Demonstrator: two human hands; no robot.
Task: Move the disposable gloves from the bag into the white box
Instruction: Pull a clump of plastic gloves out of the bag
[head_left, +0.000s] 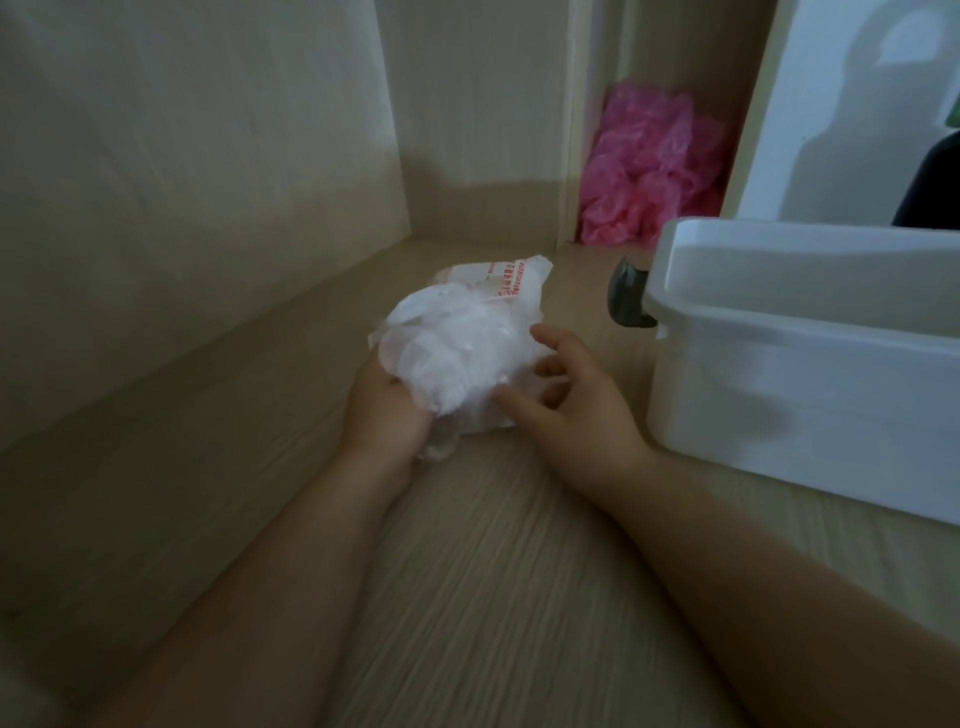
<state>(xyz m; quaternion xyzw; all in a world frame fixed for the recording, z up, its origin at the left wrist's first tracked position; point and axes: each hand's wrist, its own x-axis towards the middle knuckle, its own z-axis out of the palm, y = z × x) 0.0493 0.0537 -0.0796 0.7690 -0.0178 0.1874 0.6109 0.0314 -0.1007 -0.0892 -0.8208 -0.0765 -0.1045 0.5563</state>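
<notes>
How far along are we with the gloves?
Done: a wad of gloves looks pulled out of the bag. In hand: the left hand holds it, the right hand touches it. Left: carrying it into the white box, whose visible inside shows no gloves.

The person is showing only two arms in the head view, and both are appearing bare from the lower edge of the frame up to the hands. The left forearm (249, 597) is looking smooth and rounded, narrowing gently toward the wrist. The right forearm (753, 561) is looking much the same, wide near the camera and tapering toward its wrist. The left hand (384, 415) is showing as a broad, soft-edged shape, only partly in sight. The right hand (582, 415) is showing a short, rounded thumb (511, 402) and rounded fingers (550, 338). Dim light and blur are making nails and finer lines too unclear to tell.
</notes>
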